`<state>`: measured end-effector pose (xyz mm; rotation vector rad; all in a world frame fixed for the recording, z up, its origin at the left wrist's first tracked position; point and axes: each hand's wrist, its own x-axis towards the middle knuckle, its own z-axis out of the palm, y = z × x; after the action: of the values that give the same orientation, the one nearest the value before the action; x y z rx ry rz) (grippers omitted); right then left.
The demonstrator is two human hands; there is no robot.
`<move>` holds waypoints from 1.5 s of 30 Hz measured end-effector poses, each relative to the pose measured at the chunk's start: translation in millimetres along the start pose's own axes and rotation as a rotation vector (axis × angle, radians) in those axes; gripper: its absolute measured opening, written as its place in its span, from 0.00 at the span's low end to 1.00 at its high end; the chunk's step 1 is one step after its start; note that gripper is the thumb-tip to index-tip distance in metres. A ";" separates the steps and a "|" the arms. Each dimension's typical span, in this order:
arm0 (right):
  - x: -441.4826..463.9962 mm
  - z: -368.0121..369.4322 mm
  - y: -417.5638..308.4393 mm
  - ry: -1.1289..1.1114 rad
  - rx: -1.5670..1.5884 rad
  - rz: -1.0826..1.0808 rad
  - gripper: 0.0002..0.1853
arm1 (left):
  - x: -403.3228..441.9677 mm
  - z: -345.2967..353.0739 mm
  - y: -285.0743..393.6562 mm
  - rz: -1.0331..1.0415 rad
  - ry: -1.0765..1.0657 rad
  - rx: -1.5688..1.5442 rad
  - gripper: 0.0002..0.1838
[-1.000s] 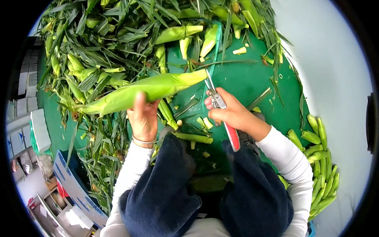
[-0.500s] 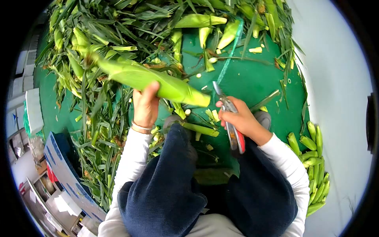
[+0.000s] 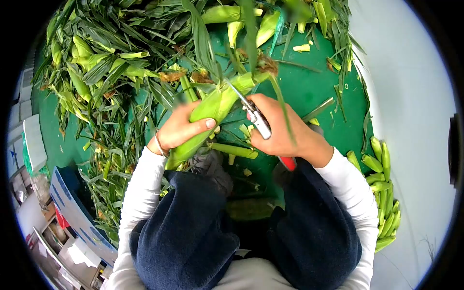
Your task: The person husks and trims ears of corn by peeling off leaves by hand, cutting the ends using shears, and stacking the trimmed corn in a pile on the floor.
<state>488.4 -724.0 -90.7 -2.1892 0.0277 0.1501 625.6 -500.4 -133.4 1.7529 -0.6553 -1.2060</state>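
Your left hand [image 3: 186, 126] grips the corn ear [image 3: 212, 108]; your right fist [image 3: 286, 126] closes around the pruners [image 3: 256, 117], blades at the husk.

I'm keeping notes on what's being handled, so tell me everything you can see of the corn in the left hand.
The ear of corn is wrapped in a bright green, lightly ribbed, leafy husk that hides its kernels. It slants from lower left to upper right, with brown silk and narrow leaves at the upper end. The left hand holds its thicker part, thumb on top. The pruning shears reach the husk near the silk; whether they have cut in is unclear.
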 end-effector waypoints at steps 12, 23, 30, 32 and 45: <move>-9.9 28.2 -10.3 -0.083 0.125 0.239 0.22 | 30.9 7.1 -32.0 0.091 0.047 -0.934 0.30; 15.8 -14.7 18.1 0.212 0.249 0.394 0.17 | 24.4 74.3 -4.4 0.041 -0.161 -1.125 0.26; 0.0 31.4 15.8 0.201 0.157 0.181 0.21 | 18.7 75.1 -19.5 -0.115 -0.086 -0.879 0.35; 9.6 10.2 18.6 0.190 0.248 0.280 0.21 | 14.4 80.9 -20.0 -0.161 -0.232 -1.032 0.35; -14.3 30.1 31.3 0.089 0.670 0.420 0.33 | 74.2 74.8 24.7 -0.055 0.517 -1.007 0.24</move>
<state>468.9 -718.3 -131.6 -1.4940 0.5166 0.2391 587.0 -599.0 -155.5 1.1122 0.2951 -0.8146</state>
